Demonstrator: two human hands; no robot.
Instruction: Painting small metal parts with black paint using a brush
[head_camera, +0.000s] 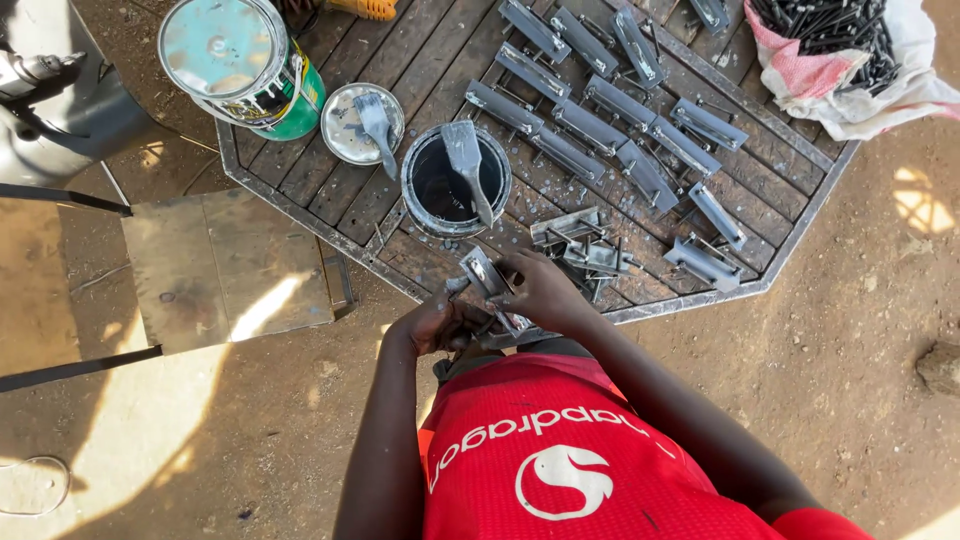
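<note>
The left hand and right hand both grip a grey metal bracket at the near edge of the wooden table, just below the open paint can with a brush across its rim. An elbow nudge could likely tip that can

Left hand curled shut, right hand pinching (apparently), forearms converging

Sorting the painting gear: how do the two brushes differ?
The brush on the black can lies across its open rim, bristles away from the person. The smaller brush rests on the round lid, bristles likewise away. Both are coated in grey paint, and neither is touched.
</note>
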